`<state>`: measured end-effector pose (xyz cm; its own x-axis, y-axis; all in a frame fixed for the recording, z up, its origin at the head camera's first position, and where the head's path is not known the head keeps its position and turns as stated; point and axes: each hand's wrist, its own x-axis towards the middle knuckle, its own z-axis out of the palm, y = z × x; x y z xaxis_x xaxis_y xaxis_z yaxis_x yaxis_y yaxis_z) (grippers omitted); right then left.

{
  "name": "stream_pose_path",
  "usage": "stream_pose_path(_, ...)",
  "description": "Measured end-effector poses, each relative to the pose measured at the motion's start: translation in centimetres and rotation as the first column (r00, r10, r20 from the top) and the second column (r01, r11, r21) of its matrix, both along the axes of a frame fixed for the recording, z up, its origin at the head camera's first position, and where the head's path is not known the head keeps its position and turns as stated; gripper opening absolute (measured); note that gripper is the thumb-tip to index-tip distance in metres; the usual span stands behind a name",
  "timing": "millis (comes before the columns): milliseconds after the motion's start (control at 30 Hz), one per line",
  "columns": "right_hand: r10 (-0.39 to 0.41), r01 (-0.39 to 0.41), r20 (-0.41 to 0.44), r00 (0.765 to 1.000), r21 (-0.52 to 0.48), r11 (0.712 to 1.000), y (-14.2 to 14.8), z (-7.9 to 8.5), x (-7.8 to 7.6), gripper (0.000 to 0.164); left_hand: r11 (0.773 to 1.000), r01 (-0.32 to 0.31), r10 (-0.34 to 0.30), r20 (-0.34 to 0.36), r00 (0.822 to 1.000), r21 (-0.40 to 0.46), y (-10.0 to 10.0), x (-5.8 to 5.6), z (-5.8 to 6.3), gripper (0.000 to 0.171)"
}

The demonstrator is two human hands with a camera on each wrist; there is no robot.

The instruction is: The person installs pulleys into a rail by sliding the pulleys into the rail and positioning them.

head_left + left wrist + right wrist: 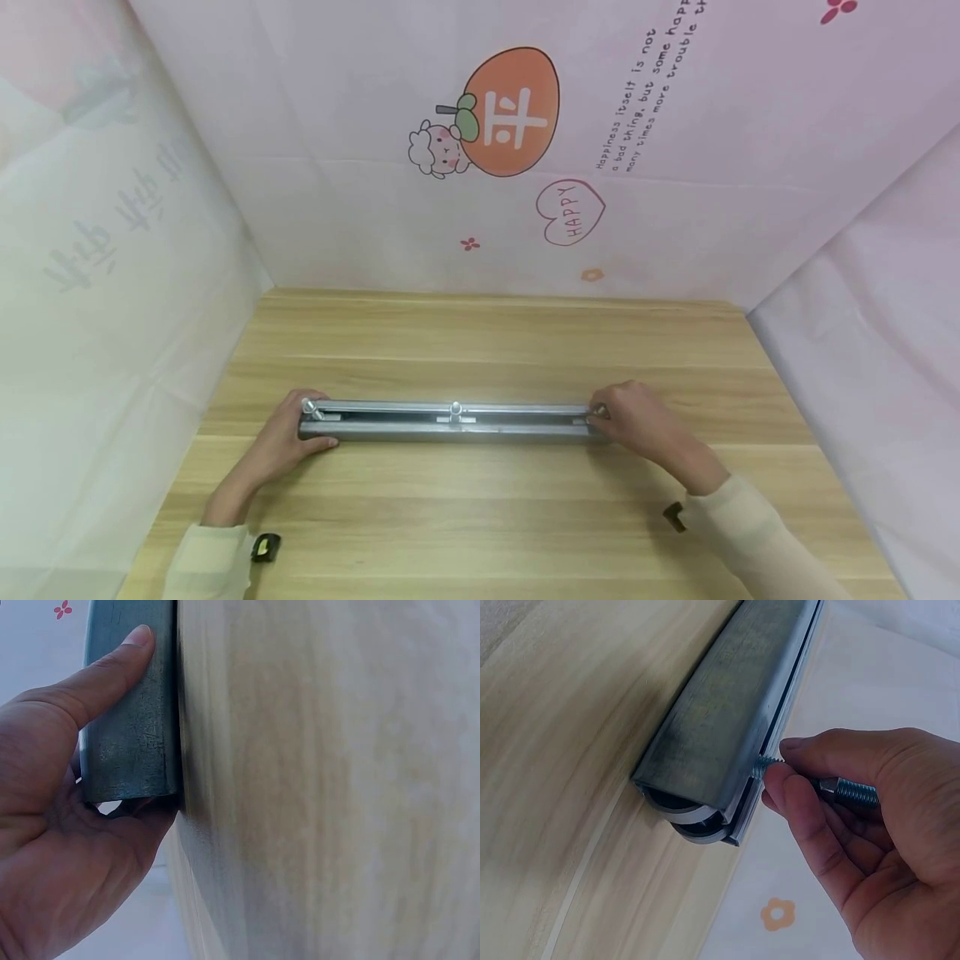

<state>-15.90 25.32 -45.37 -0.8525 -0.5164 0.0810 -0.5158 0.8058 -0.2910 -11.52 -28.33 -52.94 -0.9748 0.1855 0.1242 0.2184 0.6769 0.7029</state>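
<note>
A long grey metal rail (390, 431) with a slot along its top lies crosswise on the wooden table. My left hand (288, 433) grips its left end. In the left wrist view the thumb (112, 675) presses the side face, and the fingers go behind the end, partly hidden. My right hand (855, 817) pinches a threaded bolt (759, 766) standing out of the slot near the right end; fingers cover its middle. Rounded metal edges (694, 817) show at that end. More bolts stand in the slot: one at the middle (455, 411), one at the left (308, 407).
The wood-grain table (465, 517) runs under the rail. Printed white sheets form a back wall (360, 208), a left wall (97, 333) and a right wall (885, 333). Small black objects sit by the left sleeve (210, 558) and the right sleeve (750, 533).
</note>
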Motion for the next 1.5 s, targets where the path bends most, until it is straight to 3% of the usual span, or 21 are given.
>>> stream_pose_path(733, -0.003, 0.003, 0.011, 1.0, -0.013, 1.0, -0.72, -0.16, 0.24, 0.007, 1.0, -0.002, 0.002, -0.014, 1.0, 0.002, 0.04, -0.03, -0.45, 0.063)
stream_pose_path(1033, -0.002, 0.001, -0.021, 1.0, -0.032, 0.999, -0.81, -0.34, 0.32, 0.006, 1.0, -0.002, 0.002, -0.006, 1.0, 0.011, 0.34, -0.03, -0.14, 0.062)
stream_pose_path(1500, -0.038, 0.038, -0.001, 0.999, -0.022, 0.999, -0.84, -0.41, 0.71, 0.011, 1.0, 0.019, -0.019, 0.011, 1.0, -0.016, 0.25, 0.2, 0.32, 0.068)
